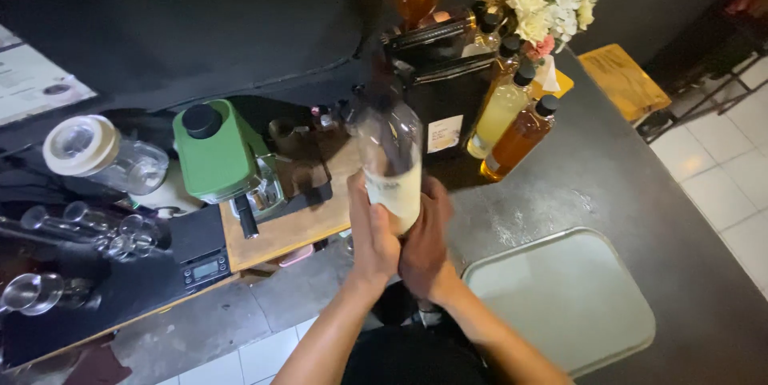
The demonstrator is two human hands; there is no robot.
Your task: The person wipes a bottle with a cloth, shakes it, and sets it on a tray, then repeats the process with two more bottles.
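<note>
Both hands, left (370, 235) and right (424, 241), grip pressed around the milky bottle's (390, 163) base.

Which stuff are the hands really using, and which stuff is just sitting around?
In use:
- left hand
- right hand
- clear bottle with pale liquid, held in both hands

Just sitting around:
- green grinder
- scale
- tray
- yellow bottle
- amber bottle
- black bags
- flowers
- lidded jar
</note>
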